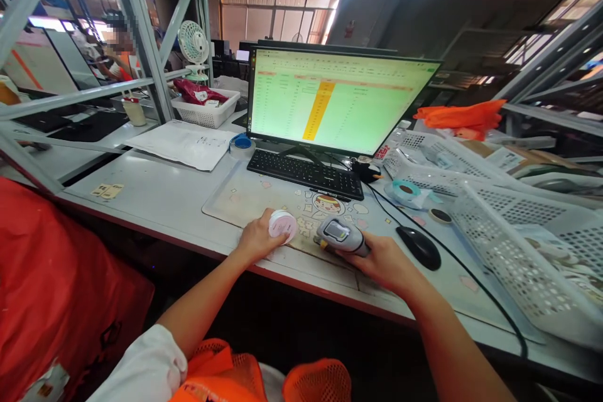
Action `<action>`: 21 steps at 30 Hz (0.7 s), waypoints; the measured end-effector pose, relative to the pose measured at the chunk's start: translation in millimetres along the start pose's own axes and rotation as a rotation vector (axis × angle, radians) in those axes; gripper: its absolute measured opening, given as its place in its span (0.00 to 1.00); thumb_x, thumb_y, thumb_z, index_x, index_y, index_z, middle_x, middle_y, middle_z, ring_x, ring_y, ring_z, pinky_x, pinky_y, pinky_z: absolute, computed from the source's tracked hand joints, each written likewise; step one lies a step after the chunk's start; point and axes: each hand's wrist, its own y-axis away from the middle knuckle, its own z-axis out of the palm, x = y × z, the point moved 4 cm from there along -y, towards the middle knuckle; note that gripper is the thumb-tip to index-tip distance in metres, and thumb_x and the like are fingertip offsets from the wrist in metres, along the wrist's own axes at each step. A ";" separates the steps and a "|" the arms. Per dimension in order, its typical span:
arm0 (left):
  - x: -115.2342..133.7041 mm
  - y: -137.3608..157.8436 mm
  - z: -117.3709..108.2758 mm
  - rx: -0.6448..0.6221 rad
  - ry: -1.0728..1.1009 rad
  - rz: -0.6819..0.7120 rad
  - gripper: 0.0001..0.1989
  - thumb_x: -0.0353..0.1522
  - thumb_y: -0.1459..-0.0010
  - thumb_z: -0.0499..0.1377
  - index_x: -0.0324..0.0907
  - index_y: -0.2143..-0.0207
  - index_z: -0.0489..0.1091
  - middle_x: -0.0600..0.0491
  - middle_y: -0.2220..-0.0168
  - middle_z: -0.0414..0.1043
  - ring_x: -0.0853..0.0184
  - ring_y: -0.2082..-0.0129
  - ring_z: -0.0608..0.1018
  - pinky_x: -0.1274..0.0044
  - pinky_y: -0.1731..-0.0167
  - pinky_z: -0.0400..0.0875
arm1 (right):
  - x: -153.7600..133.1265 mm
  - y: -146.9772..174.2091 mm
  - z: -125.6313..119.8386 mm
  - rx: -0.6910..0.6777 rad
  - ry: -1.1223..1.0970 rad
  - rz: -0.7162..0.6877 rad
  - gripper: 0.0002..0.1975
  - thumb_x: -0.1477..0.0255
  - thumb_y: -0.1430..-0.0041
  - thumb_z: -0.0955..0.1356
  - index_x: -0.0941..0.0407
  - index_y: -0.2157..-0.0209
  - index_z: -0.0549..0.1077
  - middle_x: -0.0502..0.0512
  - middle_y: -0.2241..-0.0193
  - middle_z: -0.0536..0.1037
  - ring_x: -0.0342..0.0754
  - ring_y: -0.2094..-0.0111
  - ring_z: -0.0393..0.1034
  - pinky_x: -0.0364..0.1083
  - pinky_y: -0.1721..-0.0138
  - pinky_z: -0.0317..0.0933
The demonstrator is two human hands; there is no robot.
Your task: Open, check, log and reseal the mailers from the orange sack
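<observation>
My left hand (258, 236) is closed around a small round white container (282, 226) with a pinkish label on its face, just above the front edge of the desk mat (235, 201). In my right hand (379, 257) is a grey barcode scanner (340, 233), its head turned left toward the container. The two things are apart. Behind them stand a black keyboard (306, 173) and a monitor (339, 100) lit with a spreadsheet that has one orange column. Right of my right hand lies a black mouse (419, 247).
Perforated white baskets (509, 251) holding packets fill the right side, near a teal tape roll (406, 190). A black cable (452, 242) crosses the mat. White paper bags (181, 143) and a metal post (141, 44) are at the left. A red bag (56, 289) stands beside the desk.
</observation>
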 end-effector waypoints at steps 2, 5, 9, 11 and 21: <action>-0.8 -0.5 1.3 0.007 0.009 0.006 0.28 0.47 0.42 0.65 0.47 0.44 0.65 0.46 0.57 0.81 0.49 0.56 0.83 0.68 0.58 0.74 | 34.0 -8.1 2.3 0.032 0.138 0.156 0.22 0.54 0.42 0.69 0.57 0.55 0.78 0.62 0.65 0.83 0.60 0.63 0.79 0.50 0.64 0.67; -1.7 -0.4 2.1 0.010 0.016 0.003 0.28 0.47 0.43 0.65 0.47 0.44 0.66 0.45 0.56 0.81 0.48 0.56 0.83 0.67 0.58 0.74 | 82.6 -11.9 3.1 0.063 0.374 0.394 0.25 0.53 0.38 0.65 0.60 0.55 0.77 0.69 0.65 0.82 0.65 0.60 0.79 0.53 0.64 0.66; -2.5 1.6 1.4 0.005 0.031 0.024 0.28 0.46 0.41 0.63 0.47 0.42 0.65 0.45 0.56 0.80 0.47 0.56 0.82 0.65 0.58 0.75 | 106.5 -4.7 1.5 0.068 0.412 0.491 0.30 0.54 0.36 0.63 0.65 0.47 0.75 0.74 0.59 0.81 0.68 0.57 0.78 0.57 0.60 0.68; -2.4 2.9 2.3 0.007 0.053 0.045 0.28 0.45 0.41 0.63 0.46 0.42 0.65 0.45 0.56 0.80 0.46 0.56 0.82 0.63 0.57 0.75 | 88.5 -0.7 -1.7 0.184 0.353 0.453 0.31 0.54 0.36 0.63 0.65 0.45 0.73 0.75 0.54 0.80 0.70 0.53 0.76 0.60 0.55 0.68; 15.9 5.4 0.0 0.267 0.145 0.488 0.31 0.41 0.34 0.58 0.44 0.33 0.57 0.42 0.39 0.70 0.53 0.41 0.75 0.60 0.42 0.72 | -79.5 -56.5 98.3 0.034 -1.028 0.149 0.40 0.50 0.48 0.74 0.52 0.38 0.65 0.64 0.47 0.78 0.52 0.61 0.78 0.52 0.60 0.73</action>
